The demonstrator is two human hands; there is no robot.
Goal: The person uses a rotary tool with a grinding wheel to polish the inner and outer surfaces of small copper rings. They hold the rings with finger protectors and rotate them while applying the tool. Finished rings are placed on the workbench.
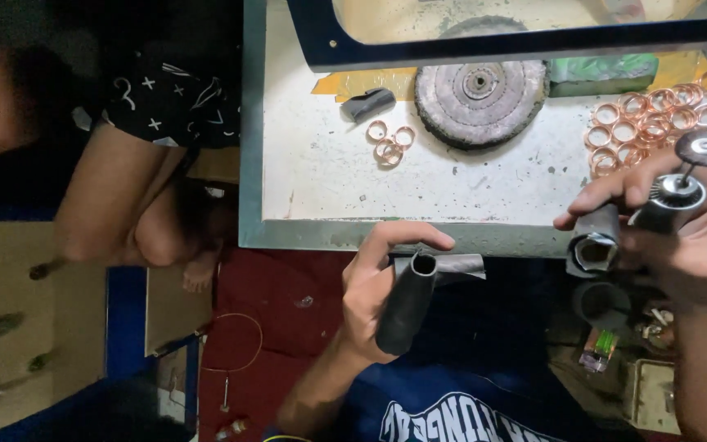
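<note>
**Black tube and rotary tool held at the table's near edge**

I see my left hand (370, 286) gripping a dark rubber tube (407, 303), open end up. My right hand (681, 229) clasps a rotary tool (681, 184) and grey sleeve (595, 245), near copper rings (652, 119) on the table (321, 176).

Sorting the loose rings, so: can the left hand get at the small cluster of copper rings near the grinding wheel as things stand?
Probably not freely: the left hand is wrapped around a dark tapered tube, so its fingers are occupied. The table between it and the small ring cluster looks unobstructed, though.
</note>
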